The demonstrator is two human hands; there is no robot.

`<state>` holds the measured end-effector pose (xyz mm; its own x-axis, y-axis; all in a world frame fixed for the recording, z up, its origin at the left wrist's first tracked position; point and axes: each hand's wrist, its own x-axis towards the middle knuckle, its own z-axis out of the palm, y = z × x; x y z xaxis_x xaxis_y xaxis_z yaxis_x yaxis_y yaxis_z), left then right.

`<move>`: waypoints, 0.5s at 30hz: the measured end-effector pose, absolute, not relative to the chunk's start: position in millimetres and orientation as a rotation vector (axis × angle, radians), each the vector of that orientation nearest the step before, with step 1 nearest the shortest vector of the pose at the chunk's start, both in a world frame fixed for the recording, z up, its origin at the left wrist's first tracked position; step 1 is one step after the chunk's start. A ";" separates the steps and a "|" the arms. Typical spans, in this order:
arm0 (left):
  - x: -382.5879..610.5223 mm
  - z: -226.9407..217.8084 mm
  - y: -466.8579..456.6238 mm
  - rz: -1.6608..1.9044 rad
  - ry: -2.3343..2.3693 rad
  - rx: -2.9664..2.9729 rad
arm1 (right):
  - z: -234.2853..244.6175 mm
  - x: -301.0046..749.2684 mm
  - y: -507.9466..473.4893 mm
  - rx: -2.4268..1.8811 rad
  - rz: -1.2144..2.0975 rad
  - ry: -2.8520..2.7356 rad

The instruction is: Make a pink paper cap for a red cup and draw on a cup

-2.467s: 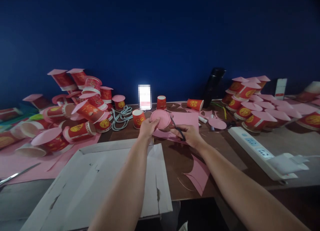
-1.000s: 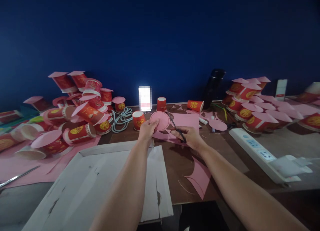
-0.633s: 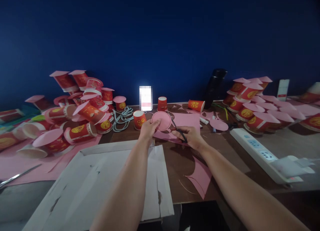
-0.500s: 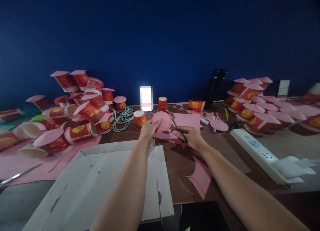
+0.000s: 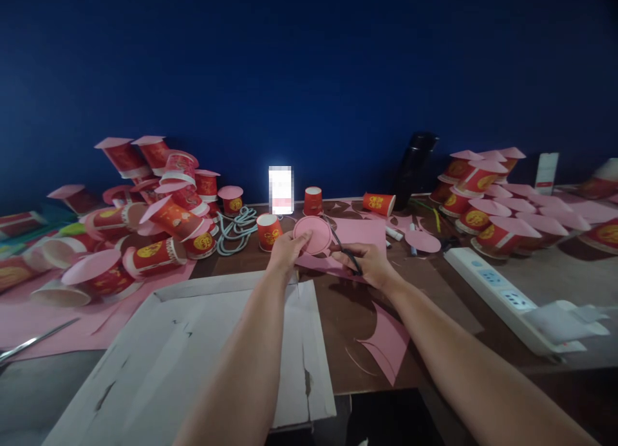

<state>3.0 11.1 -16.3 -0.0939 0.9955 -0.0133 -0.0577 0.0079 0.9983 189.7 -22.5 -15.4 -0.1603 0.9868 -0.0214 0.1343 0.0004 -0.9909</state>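
Note:
My left hand (image 5: 288,251) pinches a pink paper circle (image 5: 316,235) by its left side, the thumb lying on top. A drawn line runs just inside the circle's edge. In my right hand (image 5: 364,264) are dark-handled scissors (image 5: 356,263), their blades reaching up along the circle's right edge. Below and behind the circle lies a pink paper sheet (image 5: 361,230). An upright red paper cup (image 5: 269,232) stands just beyond my left hand, and a second red cup (image 5: 313,201) is farther back. A curved pink offcut (image 5: 387,343) rests on the table under my right forearm.
Many red cups with pink discs (image 5: 167,217) are heaped at the left, more (image 5: 487,201) at the right. Around the middle are a coiled grey cord (image 5: 236,230), a white cardboard box lid (image 5: 193,349), a power strip (image 5: 497,298), a black bottle (image 5: 414,169) and glue sticks (image 5: 394,233).
Almost nothing differs. Both hands, the circle and the scissors keep nearly the same places; the whole view has shifted very slightly.

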 end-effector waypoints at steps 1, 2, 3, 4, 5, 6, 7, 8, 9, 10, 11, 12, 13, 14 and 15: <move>2.7 -16.4 11.2 1.296 1.247 1.120 | -14.7 189.6 -22.8 -1.241 1.274 -1.424; 2.4 -16.9 11.6 1.295 1.258 1.124 | -13.9 189.5 -23.1 -1.243 1.275 -1.424; 2.0 -17.7 12.2 1.295 1.267 1.126 | -13.1 189.5 -23.4 -1.244 1.274 -1.425; 1.6 -18.9 13.1 1.296 1.270 1.126 | -12.5 189.5 -23.6 -1.243 1.272 -1.426; 1.1 -20.2 14.2 1.297 1.266 1.125 | -12.2 189.5 -23.7 -1.243 1.271 -1.428; 0.8 -21.7 15.3 1.301 1.255 1.122 | -12.1 189.5 -23.7 -1.242 1.270 -1.431; 0.4 -23.3 16.5 1.304 1.239 1.120 | -12.3 189.6 -23.5 -1.240 1.269 -1.430; 0.1 -24.7 17.5 1.306 1.226 1.114 | -12.8 189.8 -23.2 -1.237 1.268 -1.430; -0.1 -26.0 18.4 1.307 1.217 1.105 | -13.6 189.9 -22.8 -1.234 1.269 -1.432; -0.2 -26.9 19.1 1.307 1.212 1.096 | -14.5 190.1 -22.3 -1.227 1.269 -1.434; -0.3 -27.4 19.5 1.309 1.210 1.088 | -15.5 190.2 -21.8 -1.219 1.267 -1.435; -0.2 -27.5 19.5 1.313 1.206 1.082 | -16.3 190.4 -21.3 -1.210 1.264 -1.437; 0.0 -27.1 19.2 1.319 1.203 1.077 | -17.0 190.5 -21.0 -1.206 1.261 -1.438; 0.3 -26.2 18.5 1.327 1.198 1.071 | -17.3 190.7 -20.8 -1.207 1.259 -1.439; 0.7 -25.0 17.5 1.335 1.190 1.063 | -17.3 190.7 -20.9 -1.212 1.259 -1.436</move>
<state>0.7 17.5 -25.0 -0.0997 0.9950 -0.0114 -0.1248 -0.0012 0.9922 190.7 -20.9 -17.3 -0.1673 0.9859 0.0007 0.1282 0.0225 -0.9915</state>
